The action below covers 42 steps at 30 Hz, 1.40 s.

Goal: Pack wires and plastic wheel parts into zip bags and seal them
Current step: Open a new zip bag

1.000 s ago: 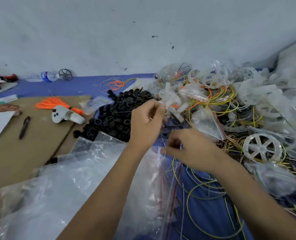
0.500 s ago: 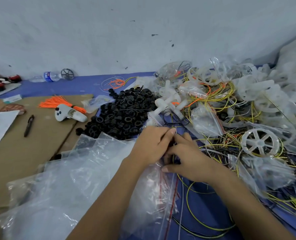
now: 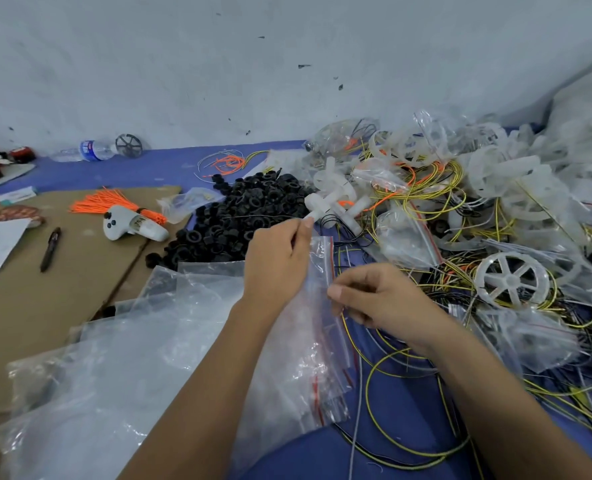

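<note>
While both hands work at frame centre, left hand (image 3: 277, 261) pinching the zip bag (image 3: 317, 271) at its upper edge, right hand (image 3: 374, 299) pinching its red-striped side, black rings (image 3: 239, 216) piled above, white wheel (image 3: 511, 280) at right among yellow wires (image 3: 408, 368).

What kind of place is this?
Probably a small workshop for packing toy parts: a heap of small black plastic rings, tangled yellow wires, and clear zip bags with red seals.
</note>
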{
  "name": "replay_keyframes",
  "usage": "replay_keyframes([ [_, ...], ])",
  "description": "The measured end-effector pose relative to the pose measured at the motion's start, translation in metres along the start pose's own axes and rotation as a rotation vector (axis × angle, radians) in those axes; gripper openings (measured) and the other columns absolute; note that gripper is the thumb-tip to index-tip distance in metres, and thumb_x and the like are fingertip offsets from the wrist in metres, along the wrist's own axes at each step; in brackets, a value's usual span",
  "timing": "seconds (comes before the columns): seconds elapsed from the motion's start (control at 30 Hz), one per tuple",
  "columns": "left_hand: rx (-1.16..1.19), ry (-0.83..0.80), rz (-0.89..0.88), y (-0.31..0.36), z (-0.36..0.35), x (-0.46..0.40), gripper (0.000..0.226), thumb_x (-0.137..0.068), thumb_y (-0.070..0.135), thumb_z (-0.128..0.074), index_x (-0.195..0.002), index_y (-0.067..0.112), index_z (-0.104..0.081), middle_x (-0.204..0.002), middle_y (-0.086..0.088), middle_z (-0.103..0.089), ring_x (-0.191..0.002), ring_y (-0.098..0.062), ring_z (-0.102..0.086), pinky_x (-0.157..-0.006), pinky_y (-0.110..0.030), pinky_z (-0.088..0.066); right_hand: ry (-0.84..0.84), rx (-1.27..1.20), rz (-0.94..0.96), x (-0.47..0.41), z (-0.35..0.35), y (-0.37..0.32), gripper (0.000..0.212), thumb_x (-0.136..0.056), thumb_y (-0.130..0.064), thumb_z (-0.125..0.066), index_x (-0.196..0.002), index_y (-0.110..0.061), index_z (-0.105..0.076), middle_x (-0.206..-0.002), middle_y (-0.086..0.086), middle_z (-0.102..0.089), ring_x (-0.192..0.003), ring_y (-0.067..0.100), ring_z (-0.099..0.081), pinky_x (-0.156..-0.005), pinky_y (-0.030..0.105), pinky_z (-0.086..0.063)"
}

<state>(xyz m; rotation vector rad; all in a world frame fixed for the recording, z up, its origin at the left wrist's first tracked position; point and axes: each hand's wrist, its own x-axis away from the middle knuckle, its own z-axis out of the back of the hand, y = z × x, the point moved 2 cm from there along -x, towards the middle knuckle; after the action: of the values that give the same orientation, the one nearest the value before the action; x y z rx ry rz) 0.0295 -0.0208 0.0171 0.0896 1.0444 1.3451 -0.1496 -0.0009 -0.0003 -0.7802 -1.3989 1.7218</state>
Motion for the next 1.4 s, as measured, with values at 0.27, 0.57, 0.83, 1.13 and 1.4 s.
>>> replay_keyframes([
  [0.27,0.211,0.125,-0.028,-0.002,0.006,0.002,0.058,-0.108,0.042,-0.04,-0.066,0.004,-0.052,-0.053,-0.008,-0.049,-0.05,-0.025,-0.048,-0.056,-0.042,-0.039,-0.021,-0.056,-0.062,0.0,-0.001,0.003,0.026,-0.098,-0.027,-0.064,-0.072,-0.023,-0.067,-0.056,-0.001,-0.045,-0.045,0.007,-0.038,-0.041,0.017,-0.027],
  [0.57,-0.009,0.331,-0.319,0.031,0.007,0.011,0.024,-0.097,0.027,-0.06,-0.079,0.011,-0.055,-0.079,0.001,-0.053,-0.076,-0.017,-0.046,-0.071,-0.026,-0.034,0.129,-0.101,-0.081,0.0,0.005,0.004,0.03,-0.088,-0.021,-0.077,-0.059,-0.014,-0.068,-0.046,-0.001,-0.038,-0.042,0.009,-0.028,-0.04,0.019,-0.024],
  [0.83,0.178,-0.082,0.14,0.014,-0.036,0.039,0.044,-0.089,0.034,-0.074,-0.057,0.024,-0.045,-0.051,0.012,-0.049,-0.05,-0.005,-0.045,-0.051,-0.016,-0.033,0.258,0.163,0.001,-0.006,0.006,0.017,0.03,-0.08,-0.014,-0.08,-0.056,-0.006,-0.063,-0.051,0.003,-0.054,-0.051,0.013,-0.041,-0.056,0.031,-0.034],
  [1.13,0.387,-0.302,0.451,-0.003,-0.031,0.037,0.023,-0.089,0.025,-0.072,-0.072,0.011,-0.066,-0.054,-0.004,-0.065,-0.039,-0.015,-0.055,-0.039,-0.02,-0.037,0.25,0.216,0.046,-0.008,0.005,0.022,0.037,-0.07,-0.036,-0.09,-0.057,-0.013,-0.064,-0.047,-0.003,-0.056,-0.044,0.007,-0.039,-0.044,0.024,-0.03],
  [1.4,0.473,-0.429,0.489,-0.001,-0.022,0.035,0.027,-0.085,0.0,-0.06,-0.061,0.012,-0.064,-0.047,0.0,-0.055,-0.038,-0.011,-0.043,-0.039,-0.018,-0.032,0.188,0.165,0.111,-0.006,-0.002,0.015,0.038,-0.071,-0.03,-0.09,-0.05,-0.023,-0.06,-0.044,-0.008,-0.051,-0.042,0.003,-0.036,-0.042,0.017,-0.029],
])
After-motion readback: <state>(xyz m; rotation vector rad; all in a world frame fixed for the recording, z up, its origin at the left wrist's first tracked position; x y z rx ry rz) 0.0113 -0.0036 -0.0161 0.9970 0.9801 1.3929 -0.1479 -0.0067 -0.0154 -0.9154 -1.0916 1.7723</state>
